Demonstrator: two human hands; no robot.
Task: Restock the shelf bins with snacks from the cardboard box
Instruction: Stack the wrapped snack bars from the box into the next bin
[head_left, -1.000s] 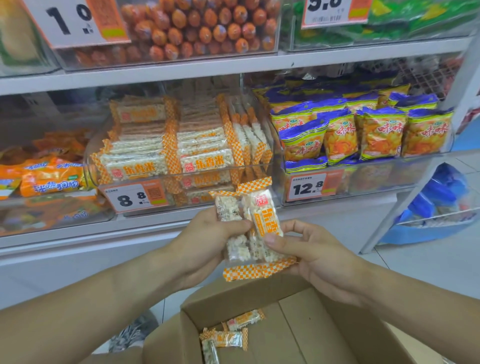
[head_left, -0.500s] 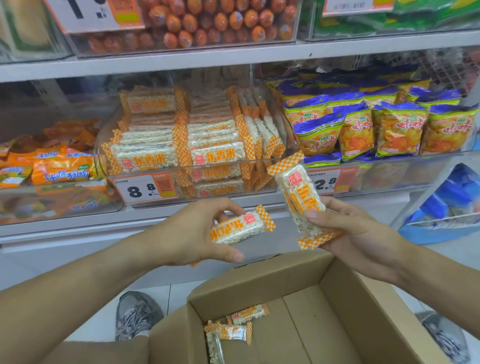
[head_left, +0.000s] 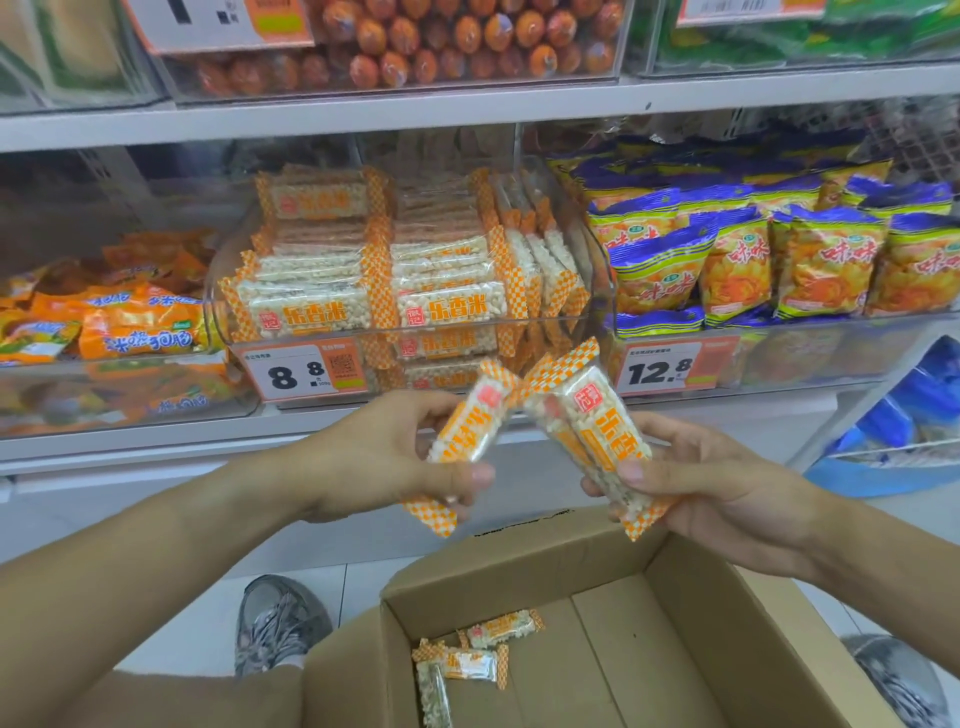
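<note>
We see both hands up in front of the shelf, each with its fingers curled round a snack. The left hand (head_left: 384, 457) grips one rice-cracker pack (head_left: 470, 426), tilted up to the right, thumb pressed low on it. The right hand (head_left: 717, 488) holds a second pack (head_left: 597, 436), leaning up to the left, thumb across its lower half. The checkered top ends of the two packs nearly touch; we cannot tell if they do. Just behind them sits the clear shelf bin (head_left: 597, 270), stacked with the same packs, above its 8.8 price tag (head_left: 304, 370). Below, the open cardboard box (head_left: 727, 623) has a few packs (head_left: 467, 660) lying in its left corner.
</note>
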